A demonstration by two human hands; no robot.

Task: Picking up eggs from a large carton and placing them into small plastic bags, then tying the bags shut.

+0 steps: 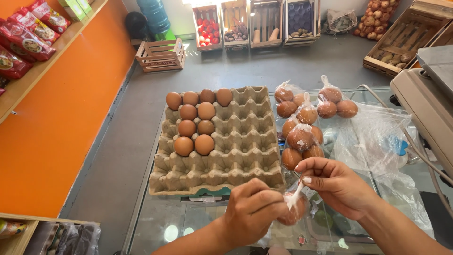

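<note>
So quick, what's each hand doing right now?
Left hand: closed around a small clear bag of brown eggs.
Right hand: fingers pinched shut on the bag's twisted top.

eggs: brown
egg tray: grey-brown pulp
bags of eggs: clear plastic, white knots
wall: orange
floor: grey
bench: clear glass
scale: beige
crates: pale wood

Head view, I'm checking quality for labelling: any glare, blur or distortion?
Head view: daylight blows out the back crates; glare spots on the glass counter; wide-angle bending at the edges; egg tray sharp; both hands, left and right, slightly soft.
</note>
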